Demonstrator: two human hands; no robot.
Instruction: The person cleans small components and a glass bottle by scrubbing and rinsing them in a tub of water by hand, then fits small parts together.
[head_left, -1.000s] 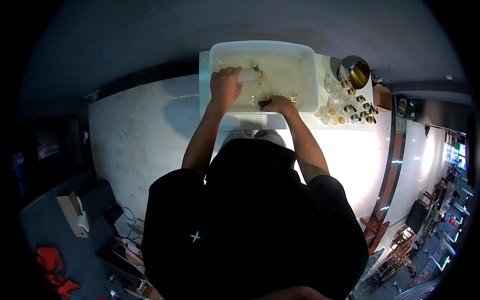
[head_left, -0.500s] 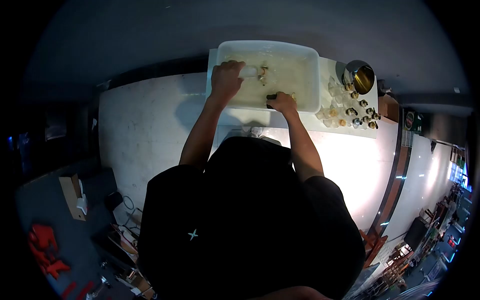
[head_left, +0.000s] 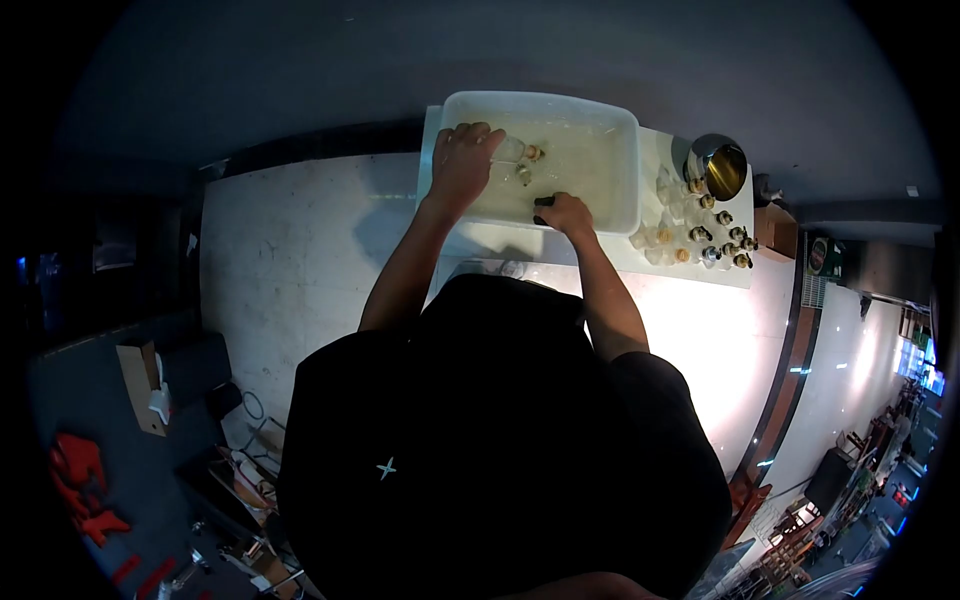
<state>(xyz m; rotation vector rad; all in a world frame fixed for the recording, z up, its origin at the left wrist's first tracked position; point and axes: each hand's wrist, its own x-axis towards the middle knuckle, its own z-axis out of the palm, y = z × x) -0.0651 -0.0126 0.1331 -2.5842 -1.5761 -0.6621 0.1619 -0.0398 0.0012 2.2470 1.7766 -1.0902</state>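
A white rectangular tub (head_left: 630, 165) holds cloudy water. Inside its left part my left hand (head_left: 463, 165) is closed on a clear glass bottle (head_left: 509, 149), whose metal-and-cork neck points right. Just below that neck lies another small metal fitting (head_left: 524, 176); what it belongs to is unclear under the water. Near the tub's front wall my right hand (head_left: 568, 213) grips a small black object (head_left: 543, 209). Right of the tub, several clear bottles with metal stoppers (head_left: 683, 256) lie or stand close together on the white table (head_left: 600, 252).
A shiny metal pot (head_left: 718, 167) is at the table's back right, with a brown cardboard box (head_left: 777, 232) beyond it. A green crate (head_left: 825, 257) stands farther right. An open cardboard box (head_left: 142, 388) and red objects (head_left: 85, 480) are at lower left.
My left hand has turned the glass bottle, so its neck now lies farther right. My right hand keeps the black object near the front wall. The camera view has shifted slightly.
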